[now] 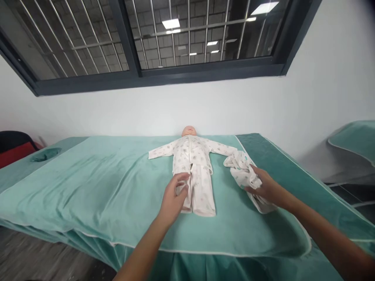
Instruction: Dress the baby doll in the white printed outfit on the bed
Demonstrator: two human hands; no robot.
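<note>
A baby doll (190, 130) lies on its back, dressed in a white patterned long-sleeved top (191, 150) and matching trousers (202, 191). Its arms stretch out to both sides. Over the doll's left trouser leg, as I see it, hovers my left hand (175, 195), fingers parted and curved, holding nothing; whether it touches the cloth I cannot tell. At the right, my right hand (265, 187) grips a crumpled white printed cloth (241, 169), which rests beside the end of one sleeve.
Everything lies on a bed with a green sheet (96, 195), which has a face hole (46, 155) at its far left. A white wall and a barred window (187, 39) stand behind. Black and red fabric (16, 148) is at the left edge, another green-covered surface (356, 138) at the right.
</note>
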